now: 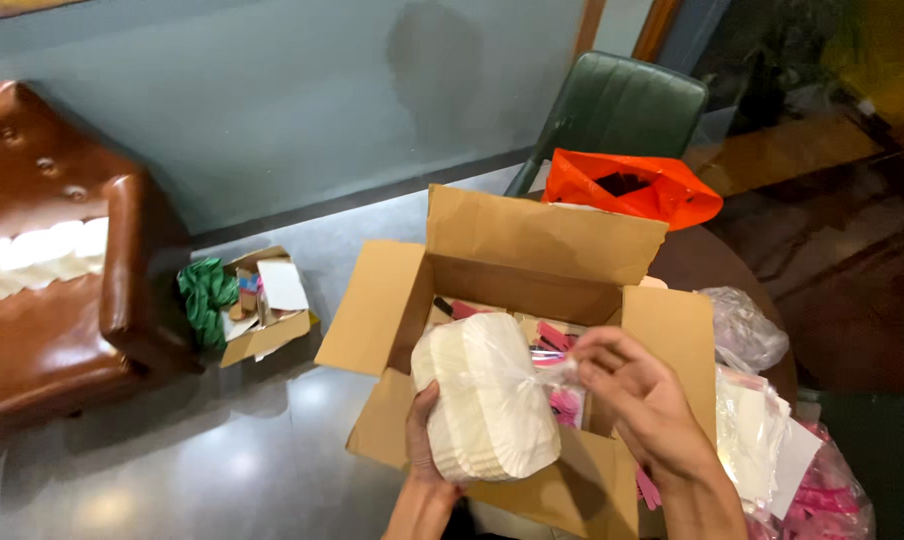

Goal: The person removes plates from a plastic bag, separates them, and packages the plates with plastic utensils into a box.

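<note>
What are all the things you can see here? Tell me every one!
Stack of paper liners: one, white, in a clear bag, held over the open box.
Cardboard box: one, brown, flaps open, on the round table, pink packets inside.
Small box: one, brown, on the floor, with bits inside.
Green bundle: one, beside the small box.
Orange bag: one, behind the cardboard box.
Clear bags: several, white and pink contents, at right on the table.
Chair: one, dark green, behind the table.
Sofa: one, brown leather, at left.
Left hand: under the stack, holding it.
Right hand: pinching the bag's twisted end.
</note>
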